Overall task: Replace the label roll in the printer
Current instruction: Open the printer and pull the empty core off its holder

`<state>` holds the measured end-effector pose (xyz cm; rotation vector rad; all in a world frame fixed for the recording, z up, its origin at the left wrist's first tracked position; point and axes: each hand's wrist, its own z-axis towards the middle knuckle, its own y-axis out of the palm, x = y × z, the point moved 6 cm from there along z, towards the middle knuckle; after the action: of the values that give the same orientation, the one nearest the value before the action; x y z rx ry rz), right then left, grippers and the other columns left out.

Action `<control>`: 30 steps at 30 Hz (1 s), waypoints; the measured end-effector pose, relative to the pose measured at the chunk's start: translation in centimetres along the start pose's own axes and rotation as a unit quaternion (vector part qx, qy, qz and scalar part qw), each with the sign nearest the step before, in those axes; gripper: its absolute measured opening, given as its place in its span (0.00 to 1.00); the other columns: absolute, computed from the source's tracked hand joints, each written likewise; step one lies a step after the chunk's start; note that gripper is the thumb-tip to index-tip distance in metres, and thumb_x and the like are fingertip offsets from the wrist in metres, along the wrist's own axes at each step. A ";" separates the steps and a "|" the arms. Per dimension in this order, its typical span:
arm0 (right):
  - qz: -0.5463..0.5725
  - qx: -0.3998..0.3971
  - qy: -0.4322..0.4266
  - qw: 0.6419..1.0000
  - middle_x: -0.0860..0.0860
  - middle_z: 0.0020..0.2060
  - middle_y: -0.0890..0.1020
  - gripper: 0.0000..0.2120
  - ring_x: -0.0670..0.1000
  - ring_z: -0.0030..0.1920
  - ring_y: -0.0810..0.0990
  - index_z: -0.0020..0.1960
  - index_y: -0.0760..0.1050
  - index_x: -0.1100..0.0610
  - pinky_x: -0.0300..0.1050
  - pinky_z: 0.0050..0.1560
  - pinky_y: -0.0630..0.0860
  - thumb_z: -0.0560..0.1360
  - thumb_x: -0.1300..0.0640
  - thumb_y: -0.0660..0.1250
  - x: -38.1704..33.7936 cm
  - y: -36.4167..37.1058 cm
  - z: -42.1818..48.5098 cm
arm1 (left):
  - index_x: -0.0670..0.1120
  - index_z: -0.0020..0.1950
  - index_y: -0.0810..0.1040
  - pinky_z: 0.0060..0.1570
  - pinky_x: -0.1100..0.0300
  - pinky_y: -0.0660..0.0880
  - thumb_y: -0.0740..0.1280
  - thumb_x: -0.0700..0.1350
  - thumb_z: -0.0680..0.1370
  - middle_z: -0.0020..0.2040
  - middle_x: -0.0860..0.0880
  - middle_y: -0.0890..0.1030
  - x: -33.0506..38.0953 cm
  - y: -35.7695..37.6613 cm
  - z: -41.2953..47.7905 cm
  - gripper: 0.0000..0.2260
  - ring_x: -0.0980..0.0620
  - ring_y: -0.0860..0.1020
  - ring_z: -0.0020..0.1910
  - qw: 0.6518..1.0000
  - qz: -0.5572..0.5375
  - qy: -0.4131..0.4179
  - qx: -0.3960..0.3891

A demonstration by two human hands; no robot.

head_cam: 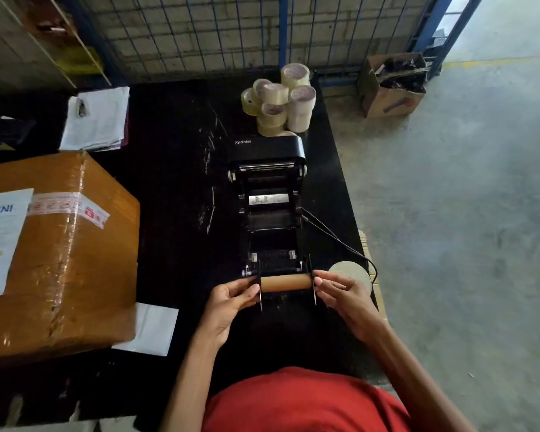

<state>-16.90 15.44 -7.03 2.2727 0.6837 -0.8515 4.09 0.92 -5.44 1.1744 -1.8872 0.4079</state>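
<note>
Spent cardboard core (286,283) on its spindle, long axis running left-right, pinched at either end by left hand (231,302) and right hand (343,299), just in front of the open printer (270,194).

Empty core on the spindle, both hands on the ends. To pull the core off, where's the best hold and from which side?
Take the core around its bare brown middle, coming from above: it lies level between the two thin black guide plates, so the ends are blocked. The left hand and right hand pinch the spindle ends outside those plates; one plate probably has to slide off first.
</note>
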 end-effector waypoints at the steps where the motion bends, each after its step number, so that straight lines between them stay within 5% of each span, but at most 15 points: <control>1: -0.002 0.002 0.005 1.000 0.56 0.44 0.88 0.09 0.47 0.44 0.87 0.56 0.83 0.62 0.34 0.43 0.81 0.76 0.66 0.71 0.6 -0.2 -0.3 | 0.43 0.57 0.84 0.55 0.58 0.81 0.75 0.42 0.71 0.55 0.43 0.86 -0.5 -0.1 -0.3 0.15 0.47 0.85 0.54 1.000 -0.003 -0.004 -0.003; 4: -0.012 0.000 0.024 1.000 0.59 0.46 0.87 0.09 0.49 0.46 0.87 0.55 0.83 0.63 0.35 0.46 0.82 0.75 0.67 0.72 2.2 -0.8 -1.0 | 0.43 0.58 0.84 0.59 0.54 0.79 0.76 0.46 0.68 0.54 0.44 0.86 -1.5 -0.5 -0.9 0.19 0.46 0.84 0.55 1.000 0.000 -0.001 -0.002; 11: -0.006 -0.045 0.068 0.997 0.57 0.43 0.87 0.16 0.49 0.45 0.87 0.55 0.83 0.67 0.37 0.47 0.82 0.68 0.63 0.75 3.5 -1.9 -2.3 | 0.42 0.57 0.84 0.51 0.65 0.80 0.77 0.40 0.70 0.52 0.46 0.87 -2.2 -0.2 -1.4 0.16 0.51 0.85 0.53 0.997 0.069 0.025 -0.024; 22: -0.081 -0.078 -0.010 0.994 0.56 0.41 0.85 0.13 0.49 0.42 0.85 0.52 0.84 0.63 0.40 0.48 0.83 0.70 0.58 0.77 3.5 -3.0 -2.3 | 0.42 0.62 0.82 0.63 0.57 0.74 0.75 0.38 0.72 0.57 0.44 0.85 -3.3 0.0 -1.6 0.18 0.49 0.82 0.60 0.996 0.074 0.015 -0.052; 26: -0.101 -0.062 -0.037 0.992 0.57 0.40 0.85 0.13 0.50 0.42 0.85 0.52 0.83 0.63 0.39 0.48 0.82 0.70 0.58 0.76 2.6 -3.8 -2.0 | 0.43 0.60 0.83 0.60 0.58 0.77 0.76 0.39 0.72 0.56 0.43 0.86 -3.4 -2.1 -1.2 0.16 0.48 0.83 0.59 0.998 0.060 0.032 -0.014; 30: -0.100 -0.048 -0.044 0.993 0.57 0.40 0.85 0.10 0.51 0.42 0.84 0.50 0.84 0.60 0.39 0.48 0.82 0.70 0.59 0.76 2.3 -5.1 -2.0 | 0.45 0.57 0.84 0.42 0.69 0.78 0.79 0.41 0.69 0.46 0.47 0.86 -4.4 -4.0 0.0 0.17 0.51 0.84 0.42 0.934 0.334 0.075 0.099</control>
<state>-17.84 20.82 -9.23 2.0942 0.9021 -0.9845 8.31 1.44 -9.53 0.5603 -2.1062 1.0463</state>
